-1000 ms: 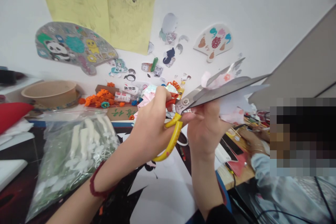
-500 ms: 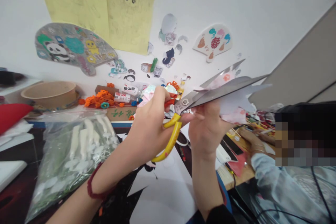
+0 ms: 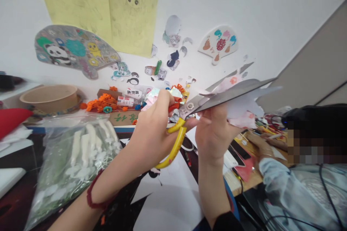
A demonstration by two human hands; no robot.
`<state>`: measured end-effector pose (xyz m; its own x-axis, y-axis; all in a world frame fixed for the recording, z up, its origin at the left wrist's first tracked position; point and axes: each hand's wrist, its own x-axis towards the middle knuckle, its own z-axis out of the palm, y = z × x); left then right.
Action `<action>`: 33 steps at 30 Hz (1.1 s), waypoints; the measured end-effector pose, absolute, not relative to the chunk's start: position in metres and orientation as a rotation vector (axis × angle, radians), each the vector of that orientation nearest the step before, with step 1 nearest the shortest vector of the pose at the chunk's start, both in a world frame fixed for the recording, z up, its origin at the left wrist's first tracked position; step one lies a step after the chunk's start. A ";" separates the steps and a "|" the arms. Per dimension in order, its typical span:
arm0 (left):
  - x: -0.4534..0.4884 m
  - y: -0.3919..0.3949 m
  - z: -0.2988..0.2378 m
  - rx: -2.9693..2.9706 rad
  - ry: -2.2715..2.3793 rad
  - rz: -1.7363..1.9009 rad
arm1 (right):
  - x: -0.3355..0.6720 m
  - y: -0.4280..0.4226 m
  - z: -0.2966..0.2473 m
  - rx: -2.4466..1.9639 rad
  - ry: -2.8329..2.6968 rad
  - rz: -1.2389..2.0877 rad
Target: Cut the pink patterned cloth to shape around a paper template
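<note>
L hand [image 3: 153, 130] grips yellow scissors [image 3: 176, 144]; paper [image 3: 241, 110] touches R hand's fingers [image 3: 214, 122].

The long scissors have smooth grey metal blades [image 3: 233, 93] and glossy yellow plastic handles [image 3: 173, 148]. The thin white and pink paper [image 3: 241, 112] looks matt. The clear plastic bag [image 3: 73, 158] is shiny, and the round brown paper bowl [image 3: 48, 97] looks matt and little rough.

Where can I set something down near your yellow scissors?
On the white sheet between your left forearm and right forearm, under the yellow scissors. Also the white board left of the plastic bag. It's crowded behind your left hand, around the orange craft flowers and the bottle.
</note>
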<state>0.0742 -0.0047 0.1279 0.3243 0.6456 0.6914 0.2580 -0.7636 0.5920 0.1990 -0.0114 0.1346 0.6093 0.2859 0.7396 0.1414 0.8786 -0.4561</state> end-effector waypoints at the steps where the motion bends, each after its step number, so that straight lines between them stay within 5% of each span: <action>1: 0.074 -0.004 0.128 2.219 0.795 1.427 | 0.199 -0.012 0.134 -0.523 -0.912 0.084; 33: 0.069 -0.007 0.128 2.336 0.864 1.461 | 0.204 -0.018 0.136 -0.574 -0.954 0.045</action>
